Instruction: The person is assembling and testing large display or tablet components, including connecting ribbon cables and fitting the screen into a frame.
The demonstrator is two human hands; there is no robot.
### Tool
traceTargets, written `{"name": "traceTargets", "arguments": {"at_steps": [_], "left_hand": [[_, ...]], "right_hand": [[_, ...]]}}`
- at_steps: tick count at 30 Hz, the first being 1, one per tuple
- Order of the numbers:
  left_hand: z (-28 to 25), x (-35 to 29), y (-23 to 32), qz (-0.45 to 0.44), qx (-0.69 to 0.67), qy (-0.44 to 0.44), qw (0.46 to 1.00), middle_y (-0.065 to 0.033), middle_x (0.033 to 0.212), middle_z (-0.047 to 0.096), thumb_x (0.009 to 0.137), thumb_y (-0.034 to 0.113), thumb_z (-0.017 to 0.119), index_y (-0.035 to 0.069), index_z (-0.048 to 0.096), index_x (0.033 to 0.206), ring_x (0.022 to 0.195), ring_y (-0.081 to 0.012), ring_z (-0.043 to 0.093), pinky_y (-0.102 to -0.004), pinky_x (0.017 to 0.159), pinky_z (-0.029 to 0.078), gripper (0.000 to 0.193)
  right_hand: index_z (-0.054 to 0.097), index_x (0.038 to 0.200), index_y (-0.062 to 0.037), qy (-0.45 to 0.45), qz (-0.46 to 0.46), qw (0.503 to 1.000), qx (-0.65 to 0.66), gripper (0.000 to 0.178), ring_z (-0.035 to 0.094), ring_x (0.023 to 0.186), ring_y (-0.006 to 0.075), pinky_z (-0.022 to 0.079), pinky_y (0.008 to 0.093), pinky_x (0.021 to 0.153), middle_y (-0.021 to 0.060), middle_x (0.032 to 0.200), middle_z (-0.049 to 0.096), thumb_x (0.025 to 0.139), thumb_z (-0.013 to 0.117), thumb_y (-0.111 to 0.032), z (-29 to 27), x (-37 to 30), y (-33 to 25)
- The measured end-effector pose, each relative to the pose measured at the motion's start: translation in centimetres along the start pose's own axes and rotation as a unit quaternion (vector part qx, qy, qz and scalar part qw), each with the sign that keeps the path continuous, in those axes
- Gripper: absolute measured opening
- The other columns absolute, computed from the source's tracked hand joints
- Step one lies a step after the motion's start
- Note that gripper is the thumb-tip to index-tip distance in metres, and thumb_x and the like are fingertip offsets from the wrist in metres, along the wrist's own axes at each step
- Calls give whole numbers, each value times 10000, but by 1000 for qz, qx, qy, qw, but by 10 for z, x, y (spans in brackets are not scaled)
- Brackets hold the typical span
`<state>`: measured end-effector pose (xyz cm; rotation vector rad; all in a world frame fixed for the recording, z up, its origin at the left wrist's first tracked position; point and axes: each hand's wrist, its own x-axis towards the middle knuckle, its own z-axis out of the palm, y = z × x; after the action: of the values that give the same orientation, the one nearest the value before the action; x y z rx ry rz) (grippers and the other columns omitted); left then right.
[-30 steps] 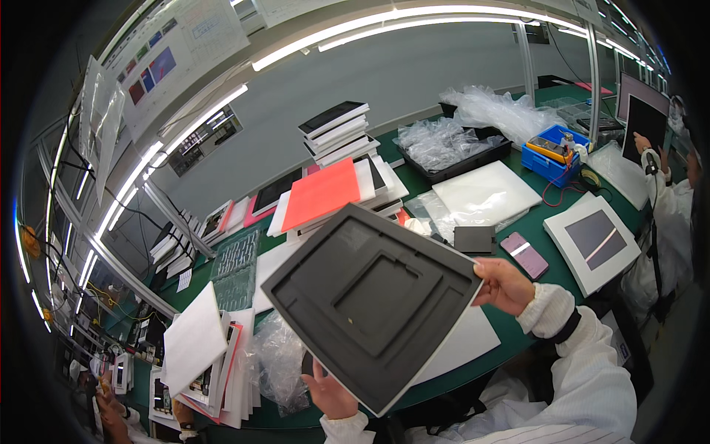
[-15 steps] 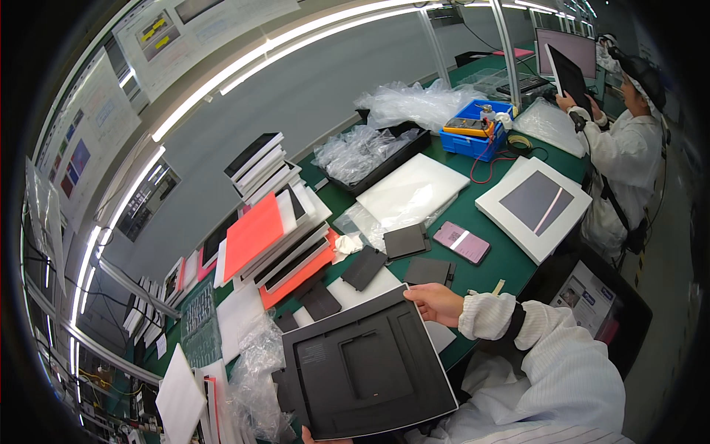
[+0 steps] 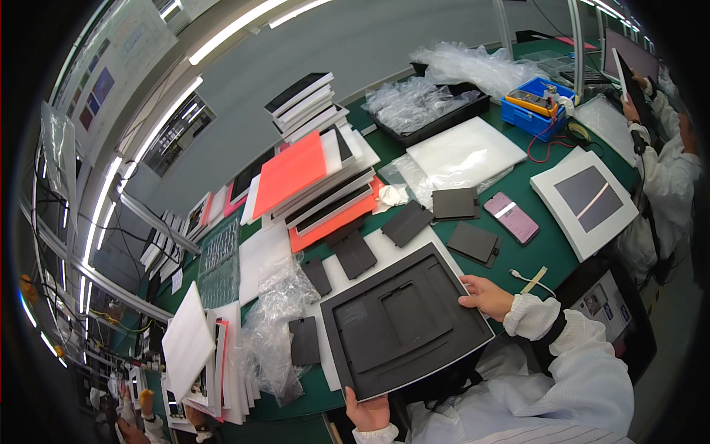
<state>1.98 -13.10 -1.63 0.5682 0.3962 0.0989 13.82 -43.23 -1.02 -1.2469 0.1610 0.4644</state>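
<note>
A large, flat black panel (image 3: pixel 370 314) with moulded recesses and a thin white rim is between my hands, at the table's front edge. My right hand (image 3: pixel 489 297) is closed on its right edge, thumb on top. My left hand (image 3: pixel 367 411) grips its lower left corner, thumb up. Part of a white foam sheet (image 3: pixel 328 355) shows under and around the panel; whether the panel rests on it I cannot tell. Small black covers lie about it: one (image 3: pixel 304 341) to its left, another (image 3: pixel 356 254) beyond it, and one (image 3: pixel 475 243) near my right hand.
Red and white foam sheets with flat devices are stacked (image 3: pixel 292 174) behind. Crumpled clear plastic (image 3: pixel 274 340) lies left. Right are a phone (image 3: pixel 512 217), a white cable (image 3: pixel 534 280) and a white framed screen (image 3: pixel 588 196). A blue bin (image 3: pixel 534 118) holds a yellow meter. Another person works far right.
My view has swung left, so the table's things sit further right in it. The panel sits lower over the foam sheet, and more of my left hand shows. Both hands keep their hold.
</note>
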Motion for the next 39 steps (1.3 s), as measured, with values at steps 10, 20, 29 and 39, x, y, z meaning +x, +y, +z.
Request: {"name": "traceTargets", "arguments": {"at_steps": [10,20,29,39], "left_hand": [[-9,-14,26,-24,345,8,938,-211,942,612,915,170,508,-93,436,1135,735,-284,664,-344,626,578,351],[17,-33,46,30,651,62,756,-210,952,616,846,157,602,-27,354,1306,604,-212,638,-286,514,510,554],[36,-27,54,67,826,85,553,-160,941,602,664,283,773,39,537,1169,666,-248,615,-323,691,486,609],[17,-16,52,206,814,-79,538,-177,1226,464,601,131,792,95,637,831,1077,-343,526,-391,849,462,279]], "right_hand": [[391,1282,30,78,-159,926,-333,524,545,933,224,439,308,836,156,1063,540,795,569,-47,1,-3,-1],[523,1145,-15,150,-310,750,-565,438,532,947,312,443,373,812,148,1000,537,730,647,-80,2,-19,-34],[346,1276,23,214,-191,681,-674,702,423,1117,390,378,412,941,245,1185,440,700,714,-137,-48,28,-40],[350,1278,25,212,-186,697,-659,761,434,1056,374,380,407,909,212,1130,452,645,752,-104,-55,34,-42]]}}
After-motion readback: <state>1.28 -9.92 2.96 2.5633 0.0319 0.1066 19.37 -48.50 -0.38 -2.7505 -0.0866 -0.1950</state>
